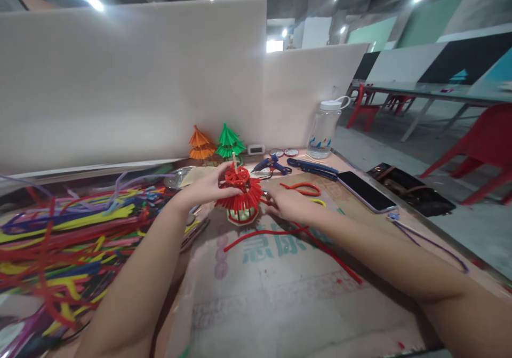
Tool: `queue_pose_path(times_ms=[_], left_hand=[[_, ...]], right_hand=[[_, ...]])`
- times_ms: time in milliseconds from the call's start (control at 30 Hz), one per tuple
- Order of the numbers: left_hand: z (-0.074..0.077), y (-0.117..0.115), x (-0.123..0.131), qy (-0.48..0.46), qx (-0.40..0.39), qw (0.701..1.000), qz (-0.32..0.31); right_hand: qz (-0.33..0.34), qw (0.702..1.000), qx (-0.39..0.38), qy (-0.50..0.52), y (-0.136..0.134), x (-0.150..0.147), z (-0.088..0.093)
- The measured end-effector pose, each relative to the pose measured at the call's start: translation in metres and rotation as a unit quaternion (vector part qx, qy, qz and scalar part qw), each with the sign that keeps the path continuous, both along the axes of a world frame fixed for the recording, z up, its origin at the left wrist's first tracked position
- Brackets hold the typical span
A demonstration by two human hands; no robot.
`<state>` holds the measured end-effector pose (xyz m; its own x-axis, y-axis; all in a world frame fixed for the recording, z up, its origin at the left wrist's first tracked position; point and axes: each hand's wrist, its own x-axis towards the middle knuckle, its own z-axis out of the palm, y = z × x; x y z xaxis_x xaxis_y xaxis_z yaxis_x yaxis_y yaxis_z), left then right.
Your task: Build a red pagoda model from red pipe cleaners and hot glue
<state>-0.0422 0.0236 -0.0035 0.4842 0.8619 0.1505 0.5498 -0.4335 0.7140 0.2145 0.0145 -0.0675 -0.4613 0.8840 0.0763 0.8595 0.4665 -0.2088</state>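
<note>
A small red pipe-cleaner pagoda [241, 195] stands on the cardboard-covered table, with a wooden stick rising from its top. My left hand [206, 187] pinches the upper red tier from the left, fingers closed on it. My right hand [286, 203] rests against its lower right edge, fingers closed on the fringe. A loose red pipe cleaner [280, 235] lies on the cardboard just in front of my right wrist.
A heap of coloured pipe cleaners [68, 235] fills the left. An orange pagoda [201, 145] and a green pagoda [229, 142] stand by the white partition. Blue glue gun [271, 165], orange-handled scissors [304, 188], phone [366, 191] and water bottle [324, 128] lie right. Red chairs beyond.
</note>
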Motion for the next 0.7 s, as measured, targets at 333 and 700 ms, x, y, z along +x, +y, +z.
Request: queue_pose_path(times_ms=[333, 700], left_hand=[[-0.002, 0.004, -0.031, -0.019, 0.001, 1.0, -0.017], [0.043, -0.053, 0.008, -0.177, 0.039, 0.977, 0.109]], right_hand=[[-0.03, 0.994, 0.041, 0.1, 0.017, 0.014, 0.025], [0.105, 0.942, 0.064, 0.312, -0.051, -0.034, 0.094]])
